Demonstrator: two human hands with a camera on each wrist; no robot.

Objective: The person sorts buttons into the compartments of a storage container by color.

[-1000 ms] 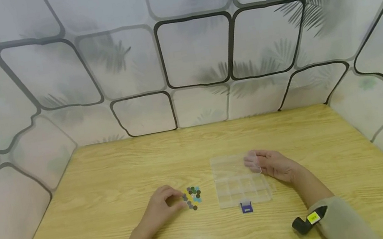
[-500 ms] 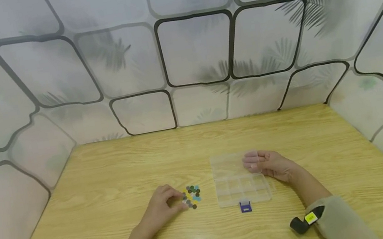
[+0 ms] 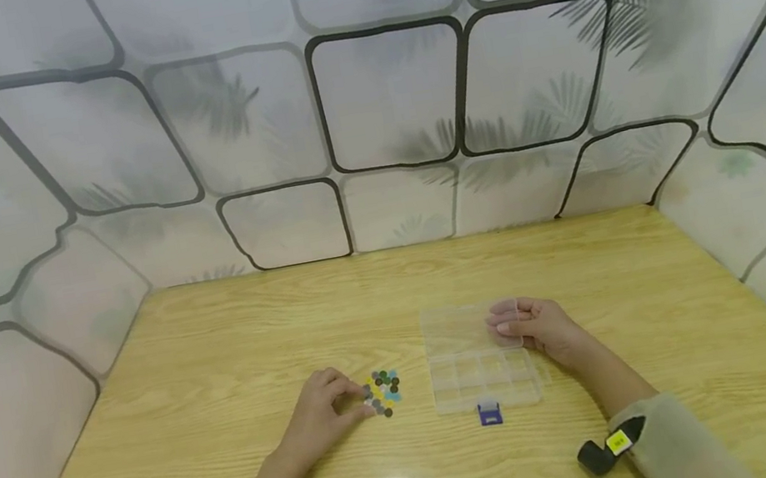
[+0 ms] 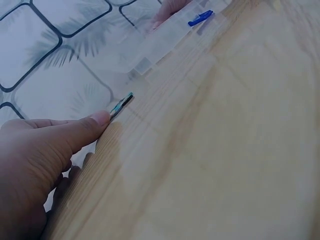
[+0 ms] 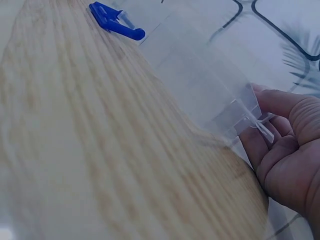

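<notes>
A flat cluster of small round coloured discs (image 3: 384,383), grey, yellow, green, blue and dark, lies on the wooden table. My left hand (image 3: 319,411) is at its left side, thumb and index fingertips apart at the cluster's edge. In the left wrist view the discs (image 4: 121,104) show edge-on beside the thumb tip. To the right lies a clear plastic compartment box (image 3: 485,382) with its lid (image 3: 455,332) raised behind it. A blue latch (image 3: 490,414) is at its front. My right hand (image 3: 546,331) pinches the lid's right edge, thumb in front, other fingers seen through the plastic.
The wooden table (image 3: 273,308) runs back to a wall (image 3: 397,93) printed with dark outlines and leaves. Side walls stand left and right. Light glares off the table near the front.
My right thumb has come over the front of the lid's right edge. The left hand, discs and box stay almost where they were; the head view has shifted slightly.
</notes>
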